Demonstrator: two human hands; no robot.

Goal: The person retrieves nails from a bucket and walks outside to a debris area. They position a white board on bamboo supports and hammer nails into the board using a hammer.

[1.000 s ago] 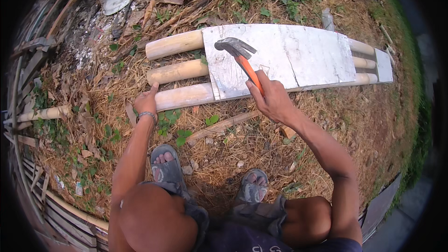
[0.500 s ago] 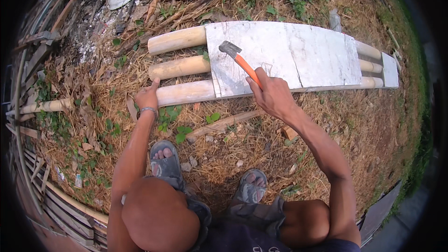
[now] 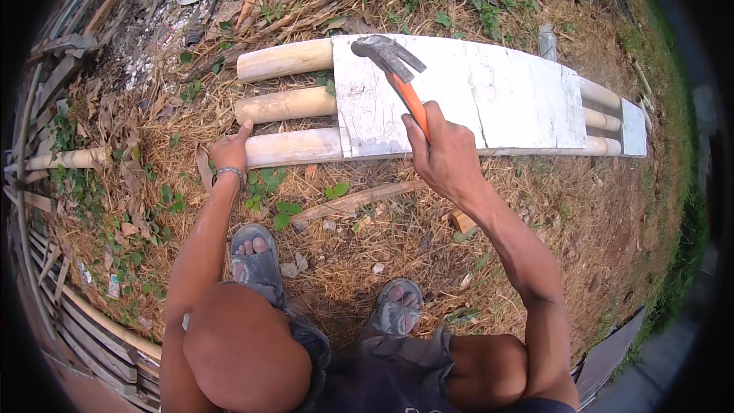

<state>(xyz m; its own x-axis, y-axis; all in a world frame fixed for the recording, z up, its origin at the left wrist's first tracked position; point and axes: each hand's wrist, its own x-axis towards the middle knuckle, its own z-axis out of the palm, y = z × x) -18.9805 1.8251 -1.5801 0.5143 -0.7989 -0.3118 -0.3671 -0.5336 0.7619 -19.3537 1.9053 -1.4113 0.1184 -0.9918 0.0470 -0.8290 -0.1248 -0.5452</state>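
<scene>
My right hand [image 3: 447, 151] is closed round the orange handle of a claw hammer [image 3: 410, 101]. The hammer's dark metal head is over the left part of a white-painted board [image 3: 466, 92]. Beneath the board lie three pale bamboo poles, whose left ends stick out. My left hand [image 3: 228, 153] grips the left end of the nearest bamboo pole [image 3: 294, 147], thumb pointing up and its other fingers mostly hidden. The middle pole [image 3: 290, 105] and the far pole [image 3: 287, 60] lie beyond it.
A smaller white board [image 3: 633, 130] crosses the poles' right end. A flat wood strip [image 3: 359, 200] and a small wood block [image 3: 462, 221] lie on the dry grass near my sandalled feet. Stacked timber [image 3: 57, 99] stands at far left.
My right hand has lifted the hammer and turned it, so its claw now shows. My left hand stays at the near pole's end. The whole view has shifted slightly.
</scene>
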